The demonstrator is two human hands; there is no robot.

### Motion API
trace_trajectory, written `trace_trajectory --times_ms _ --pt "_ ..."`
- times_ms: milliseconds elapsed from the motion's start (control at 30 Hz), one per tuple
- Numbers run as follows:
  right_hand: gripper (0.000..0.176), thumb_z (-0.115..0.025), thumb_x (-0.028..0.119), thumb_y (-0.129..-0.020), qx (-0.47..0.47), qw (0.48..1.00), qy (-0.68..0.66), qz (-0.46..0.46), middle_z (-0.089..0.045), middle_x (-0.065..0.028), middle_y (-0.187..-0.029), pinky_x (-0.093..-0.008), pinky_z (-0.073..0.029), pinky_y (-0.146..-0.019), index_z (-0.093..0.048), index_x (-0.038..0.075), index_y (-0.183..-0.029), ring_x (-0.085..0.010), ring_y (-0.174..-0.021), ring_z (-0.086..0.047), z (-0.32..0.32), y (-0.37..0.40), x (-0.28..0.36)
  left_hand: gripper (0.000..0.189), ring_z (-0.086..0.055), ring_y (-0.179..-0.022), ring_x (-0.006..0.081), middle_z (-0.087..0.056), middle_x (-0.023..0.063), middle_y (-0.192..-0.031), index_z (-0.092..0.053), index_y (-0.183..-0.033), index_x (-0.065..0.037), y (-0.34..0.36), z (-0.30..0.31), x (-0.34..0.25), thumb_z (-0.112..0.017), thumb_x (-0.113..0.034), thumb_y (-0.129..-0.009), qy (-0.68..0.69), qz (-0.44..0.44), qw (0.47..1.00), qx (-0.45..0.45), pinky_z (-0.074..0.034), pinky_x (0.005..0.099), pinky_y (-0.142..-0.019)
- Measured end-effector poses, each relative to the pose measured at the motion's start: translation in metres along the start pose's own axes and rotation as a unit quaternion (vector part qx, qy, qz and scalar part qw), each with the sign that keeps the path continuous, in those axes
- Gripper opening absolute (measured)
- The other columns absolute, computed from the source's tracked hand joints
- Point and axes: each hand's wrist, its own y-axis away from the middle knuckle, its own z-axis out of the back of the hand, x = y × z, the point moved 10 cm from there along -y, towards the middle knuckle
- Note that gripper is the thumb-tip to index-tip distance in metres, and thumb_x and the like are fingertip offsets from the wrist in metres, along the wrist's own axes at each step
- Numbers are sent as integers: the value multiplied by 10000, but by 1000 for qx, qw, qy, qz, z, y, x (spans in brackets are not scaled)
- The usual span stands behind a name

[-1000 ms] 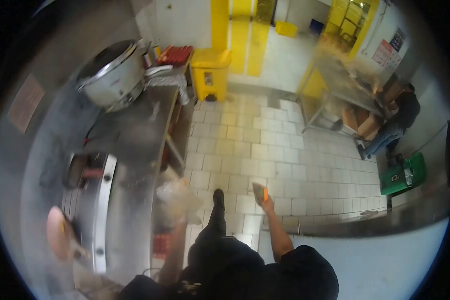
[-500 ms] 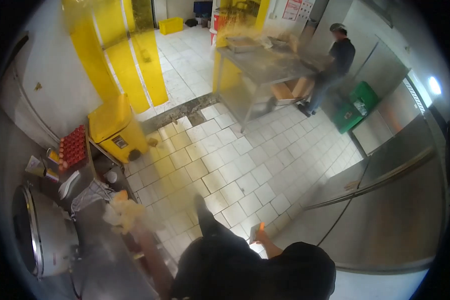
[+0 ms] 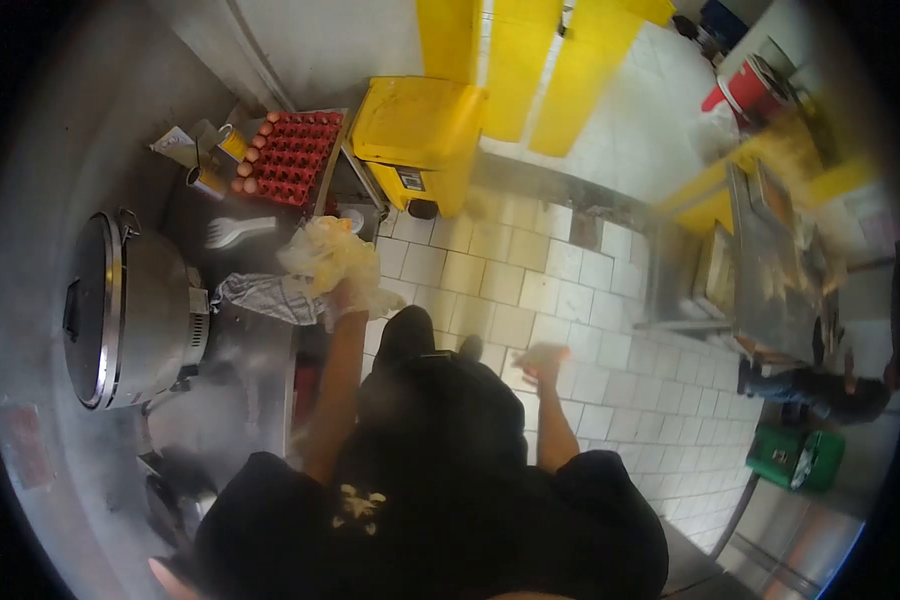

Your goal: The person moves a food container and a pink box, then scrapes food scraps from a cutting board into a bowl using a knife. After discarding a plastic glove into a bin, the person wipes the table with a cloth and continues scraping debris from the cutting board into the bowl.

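Observation:
My left hand (image 3: pixel 344 303) is closed around a clear plastic bag (image 3: pixel 328 255) with pale yellow contents, held at the counter's edge. Next to the bag, a striped cloth (image 3: pixel 268 294) lies on the steel counter (image 3: pixel 235 375). My right hand (image 3: pixel 543 374) hangs over the tiled floor, its fingers closed on a small flat thing with orange on it (image 3: pixel 547 354); blur hides its kind.
A rice cooker (image 3: pixel 155 310), a white plastic utensil (image 3: pixel 238 231) and a red egg tray (image 3: pixel 295 155) stand on the counter at left. Ahead is a yellow bin (image 3: pixel 415 140). At right are a metal table (image 3: pixel 775 270), a person (image 3: pixel 830 393) and a green bin (image 3: pixel 797 457).
My view has swung left toward the counter, shifting the room rightward across the picture. The bag remains in my left hand, and my right hand still holds the flat thing.

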Motion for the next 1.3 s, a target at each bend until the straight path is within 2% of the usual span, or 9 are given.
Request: trace_trajectory --times_ms 67,133,167,333,767,933,1100,1167,1300 --pt "440 -326 454 -993 319 917 -129 203 -601 -69 -747 -337 -516 -477 -532 66 -1024 -177 -571 -593 -72 -108 58 468 -498 -1188 287 -552 149 -1256 -551 -1231 -88 -21 -8 -16 -501 -403 -889 14 8 1000 12 -394 442 -994" --pt "491 -292 495 -986 208 965 15 156 -652 -101 -848 -344 -526 -539 -527 69 -1055 -219 -665 -652 -118 -136 116 469 -499 -1187 288 -552 149 -1255 -550 -1233 -88 -44 -14 -33 -500 -404 -890 26 12 999 20 -395 442 -993" --pt "514 -275 511 -978 110 988 75 73 -663 -109 -957 -406 -542 -632 -496 75 -1136 -262 -747 -674 -155 -78 170 469 -499 -1186 289 -552 150 -1255 -549 -1233 -88 -59 -18 -43 -500 -404 -890 33 13 999 24 -395 442 -992" --pt "487 -320 495 -972 122 986 -52 102 -639 -122 -1085 -418 -546 -659 -406 125 -1276 -300 -843 -682 -283 -113 278 471 -500 -1184 294 -552 150 -1254 -546 -1237 -88 -151 -21 -90 -499 -404 -892 74 12 996 43 -395 442 -988" --pt "486 -491 383 -965 105 955 224 164 -624 -125 -1017 -314 -524 -673 -437 22 -1285 -216 -880 -641 -397 -69 327 475 -501 -1177 306 -554 150 -1252 -537 -1247 -88 -294 2 -159 -495 -406 -896 78 -5 986 149 -397 442 -979" --pt "434 -568 298 -930 178 832 457 260 -605 -175 -1096 -346 -483 -844 -502 14 -1251 -272 -989 -610 -464 -54 359 477 -502 -1174 311 -554 150 -1251 -533 -1251 -88 -331 5 -176 -494 -407 -897 64 -33 983 169 -398 442 -975" --pt "404 -585 188 -919 224 800 471 296 -570 -197 -1205 -401 -464 -901 -489 42 -1283 -320 -1068 -582 -513 -92 348 479 -503 -1171 316 -555 150 -1250 -530 -1255 -88 -382 0 -217 -493 -407 -899 100 -40 979 174 -398 442 -971" --pt "407 -606 198 -898 242 730 498 402 -575 -196 -1198 -416 -474 -875 -507 68 -1271 -351 -1050 -583 -546 -110 348 480 -503 -1170 318 -555 150 -1250 -529 -1256 -88 -401 -5 -231 -492 -407 -900 119 -35 977 172 -399 442 -970" --pt "440 -648 243 -859 229 682 600 350 -582 -187 -1190 -413 -477 -868 -524 106 -1259 -361 -1050 -571 -572 -182 318 481 -503 -1168 321 -555 150 -1249 -526 -1259 -88 -425 -25 -266 -491 -408 -901 128 -36 974 185 -399 442 -967"
